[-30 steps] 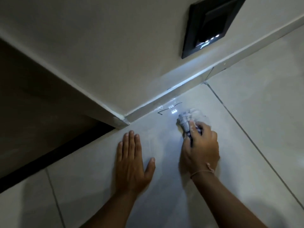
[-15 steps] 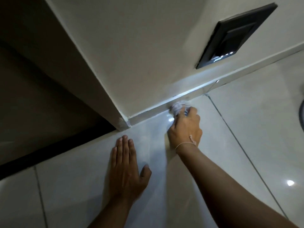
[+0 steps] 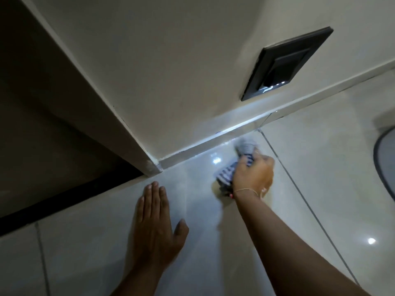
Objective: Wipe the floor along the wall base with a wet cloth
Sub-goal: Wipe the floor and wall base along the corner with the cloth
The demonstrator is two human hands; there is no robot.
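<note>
My right hand (image 3: pixel 253 175) clenches the striped cloth (image 3: pixel 226 174) on the floor (image 3: pixel 299 167) beside the skirting (image 3: pixel 213 144); left hand (image 3: pixel 155 223) lies flat, grip released.

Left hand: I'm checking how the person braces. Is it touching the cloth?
Apart. The head view shows the left hand flat on bare floor, with tile between it and the cloth.

A person's right hand (image 3: pixel 253 175) grips a bunched blue-and-white striped cloth (image 3: pixel 233 165) against the glossy tiled floor (image 3: pixel 310 189), its blurred front end just beside the skirting (image 3: pixel 215 138) at the wall (image 3: pixel 181 71) base. A thin bracelet (image 3: pixel 245 190) circles the wrist. The left hand (image 3: pixel 155 227) lies flat on the tile, fingers together, near the wall's outer corner (image 3: pixel 152 166). A black recessed fixture (image 3: pixel 284 65) with small lit points sits low in the wall.
</note>
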